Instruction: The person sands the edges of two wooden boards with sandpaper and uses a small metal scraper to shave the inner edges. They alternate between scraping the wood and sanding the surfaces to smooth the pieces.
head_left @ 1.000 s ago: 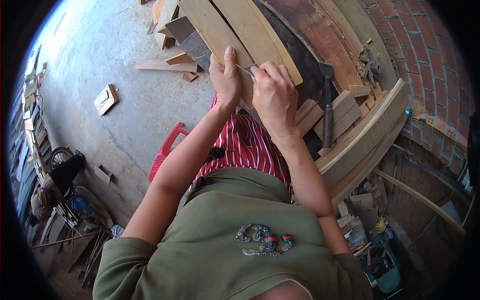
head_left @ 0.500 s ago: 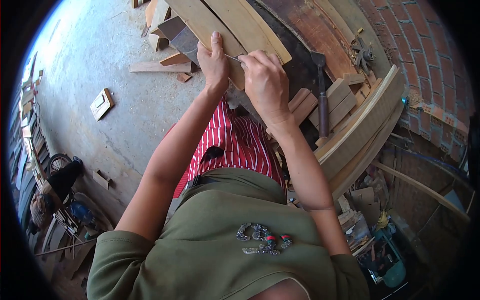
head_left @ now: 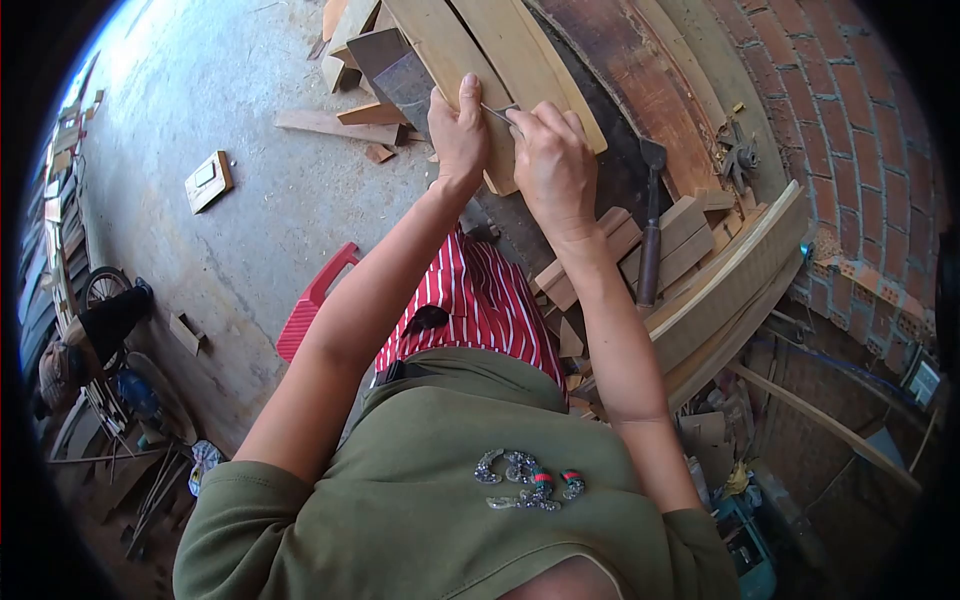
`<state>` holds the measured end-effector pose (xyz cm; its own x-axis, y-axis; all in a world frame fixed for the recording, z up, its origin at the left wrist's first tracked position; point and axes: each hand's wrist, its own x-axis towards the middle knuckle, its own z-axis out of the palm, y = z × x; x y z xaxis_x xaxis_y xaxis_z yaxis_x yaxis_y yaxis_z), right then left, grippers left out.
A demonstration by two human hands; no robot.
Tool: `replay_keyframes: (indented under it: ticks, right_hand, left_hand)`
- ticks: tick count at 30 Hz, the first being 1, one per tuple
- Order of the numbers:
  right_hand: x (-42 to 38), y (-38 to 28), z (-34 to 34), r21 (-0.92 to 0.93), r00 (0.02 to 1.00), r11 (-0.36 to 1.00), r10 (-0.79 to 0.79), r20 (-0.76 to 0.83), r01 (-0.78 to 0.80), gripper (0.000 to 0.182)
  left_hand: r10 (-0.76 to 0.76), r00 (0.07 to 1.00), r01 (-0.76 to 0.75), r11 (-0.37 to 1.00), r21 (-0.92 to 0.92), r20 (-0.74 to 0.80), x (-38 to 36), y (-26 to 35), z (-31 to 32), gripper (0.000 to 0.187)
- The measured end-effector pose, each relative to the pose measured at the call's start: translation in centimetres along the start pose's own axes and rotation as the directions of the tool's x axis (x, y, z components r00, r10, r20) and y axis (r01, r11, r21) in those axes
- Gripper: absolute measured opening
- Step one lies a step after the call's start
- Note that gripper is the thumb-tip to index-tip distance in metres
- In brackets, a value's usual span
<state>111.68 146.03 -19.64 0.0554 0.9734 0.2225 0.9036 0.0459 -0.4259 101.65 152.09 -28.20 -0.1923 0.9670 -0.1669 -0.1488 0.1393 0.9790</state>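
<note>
head view. we look down past a green shirt [head_left: 450,450] and red-and-white striped trousers [head_left: 480,310] to two bare hands at work over pale wood.

left hand [head_left: 460,138]: clamped on the edge of the left board [head_left: 440,50], near its lower end, thumb flat on the upper face. fingers go out of sight along the edge; we cannot tell how far under they reach.

right hand [head_left: 553,165]: closed, fingers together on a slim metal tool [head_left: 499,112]. the tool's thin end slants out toward the left hand, over the left board. we cannot tell whether its tip touches the wood. most of its grip end is hidden in the fist.

right board [head_left: 530,60]: just beside the left board, a narrow dark gap between the two.

to the right of the hands we note a flat-bladed tool [head_left: 650,230], dark handle toward us, by some stacked wood blocks [head_left: 680,235]. past these, long curved boards [head_left: 730,290], then a brick wall [head_left: 850,120].

to the left: offcuts [head_left: 340,122] on the concrete floor [head_left: 250,100], a small wooden piece [head_left: 208,181] well apart from them, and a red plastic seat [head_left: 315,305] near the left forearm. at the far left, another person [head_left: 110,322] beside a spoked wheel [head_left: 103,288].
</note>
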Motion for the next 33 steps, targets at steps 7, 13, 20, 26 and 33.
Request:
replay_keyframes:
  ticks: [7,13,20,26,33]
  right_hand:
    - [1.2,0.3,1.0,0.032,0.996,0.998,-0.059,-0.069,0.061,0.023]
    - [0.4,0.6,-0.8,0.089,0.998,0.996,0.021,0.051,-0.025,0.022]
    - [-0.4,0.2,-0.4,-0.04,0.999,0.998,-0.048,0.004,0.048,0.018]
    - [1.8,-0.1,1.6,0.02,0.996,0.998,-0.066,-0.063,0.067,0.025]
    - [0.2,0.0,0.4,-0.027,1.0,0.999,-0.028,0.003,0.028,0.024]
  left_hand:
    - [0.046,0.999,-0.044,0.998,0.049,-0.023,0.6,-0.9,0.0,0.041]
    - [0.083,0.996,-0.082,0.996,0.022,-0.045,0.7,-0.2,0.5,0.04]
    - [0.074,0.996,-0.073,0.997,0.028,-0.046,0.4,-0.2,0.2,0.04]
    - [-0.07,0.997,0.065,0.991,0.12,0.041,0.5,0.4,-0.4,0.041]
    - [0.054,0.997,-0.054,0.998,0.016,-0.062,0.3,-0.3,0.4,0.038]
